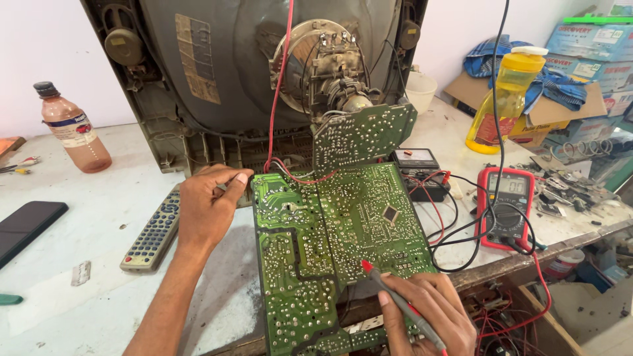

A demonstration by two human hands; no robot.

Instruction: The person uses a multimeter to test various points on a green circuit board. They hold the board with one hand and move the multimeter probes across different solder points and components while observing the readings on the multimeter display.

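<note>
A large green circuit board (pixel 330 237) lies solder side up at the bench's front edge, wired to an open tube television (pixel 264 72) behind it. My left hand (pixel 208 204) grips the board's upper left corner. My right hand (pixel 428 313) holds a red-tipped meter probe (pixel 395 296) like a pen, its tip touching the board's lower middle. A smaller green board (pixel 362 132) stands on the tube's neck above.
A red digital multimeter (pixel 508 207) and a black analogue meter (pixel 417 165) sit right of the board with tangled leads. A grey remote (pixel 155 231), a dark phone (pixel 26 227) and a brown bottle (pixel 72 128) lie left. A yellow bottle (pixel 508 99) and cardboard boxes (pixel 587 59) stand right.
</note>
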